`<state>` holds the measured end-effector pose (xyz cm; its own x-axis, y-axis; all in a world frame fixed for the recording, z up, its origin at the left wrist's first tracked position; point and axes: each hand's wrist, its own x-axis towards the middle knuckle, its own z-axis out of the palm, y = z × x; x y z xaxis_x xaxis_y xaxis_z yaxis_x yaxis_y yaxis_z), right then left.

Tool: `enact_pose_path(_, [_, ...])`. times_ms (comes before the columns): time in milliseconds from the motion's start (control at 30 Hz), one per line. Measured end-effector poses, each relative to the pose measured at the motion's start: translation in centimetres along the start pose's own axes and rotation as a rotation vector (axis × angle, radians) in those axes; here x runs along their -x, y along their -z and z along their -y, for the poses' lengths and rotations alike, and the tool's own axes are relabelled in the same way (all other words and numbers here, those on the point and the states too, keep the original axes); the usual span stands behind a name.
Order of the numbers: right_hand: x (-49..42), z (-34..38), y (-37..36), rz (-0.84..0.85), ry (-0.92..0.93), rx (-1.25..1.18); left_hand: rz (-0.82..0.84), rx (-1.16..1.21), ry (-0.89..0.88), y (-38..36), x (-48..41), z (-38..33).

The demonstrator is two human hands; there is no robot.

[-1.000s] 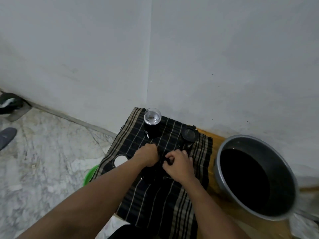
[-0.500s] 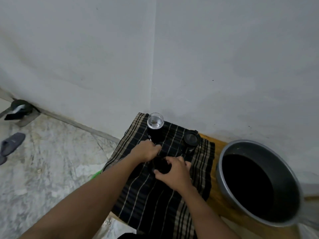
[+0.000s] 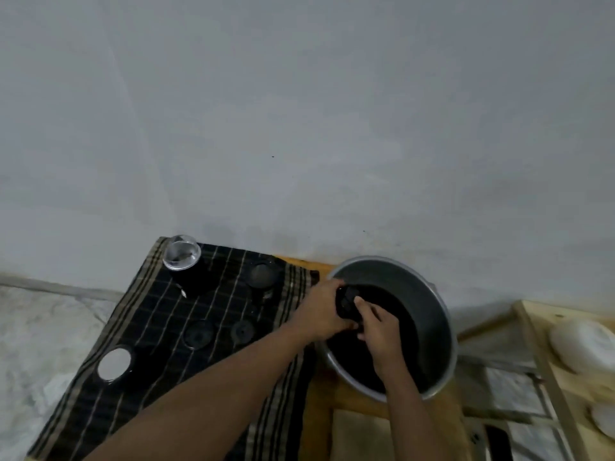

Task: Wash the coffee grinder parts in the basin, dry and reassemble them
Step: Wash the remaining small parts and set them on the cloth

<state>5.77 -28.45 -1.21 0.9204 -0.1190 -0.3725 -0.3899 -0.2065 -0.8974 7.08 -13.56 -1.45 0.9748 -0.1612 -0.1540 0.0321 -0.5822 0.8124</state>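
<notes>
Grinder part (image 3: 346,302) gripped in both hands over the basin (image 3: 416,287), left hand (image 3: 319,314) at its rim, right hand (image 3: 379,327) nearer the middle, so probably just straight down to dunk.

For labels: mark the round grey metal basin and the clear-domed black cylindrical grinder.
round grey metal basin (image 3: 392,276): head view, far inner wall, bare metal.
clear-domed black cylindrical grinder (image 3: 181,257): head view, centre of the clear dome.
</notes>
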Motion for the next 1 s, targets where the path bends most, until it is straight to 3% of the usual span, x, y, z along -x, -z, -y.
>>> enact_pose_path(200, [-4.5,-3.8,5.4,0.041,-0.378,-0.082,0.216,-0.268,0.157,-7.1,-4.7,-0.1])
enact_pose_path(300, [-7.4,-5.5,7.5,-0.083,-0.468,-0.113,0.309,-0.347,0.230,-8.5,-5.5,1.1])
enact_pose_path(500, [-10.2,-6.6,8.9,-0.148,-0.462,-0.033,0.338,-0.363,0.298,-9.7,-5.8,2.2])
enact_pose_path(700, [-10.6,-5.1,5.7,0.218,-0.484,-0.005,0.302,-0.435,0.297,-10.3,-6.0,1.8])
enact_pose_path(900, [-11.3,-4.4,8.6,-0.113,-0.297,0.123,0.297,-0.393,0.328,-9.7,-5.8,2.0])
enact_pose_path(1000, [-11.2,-4.7,8.1,-0.001,-0.319,0.160,0.288,-0.357,0.315,-10.0,-5.8,1.9])
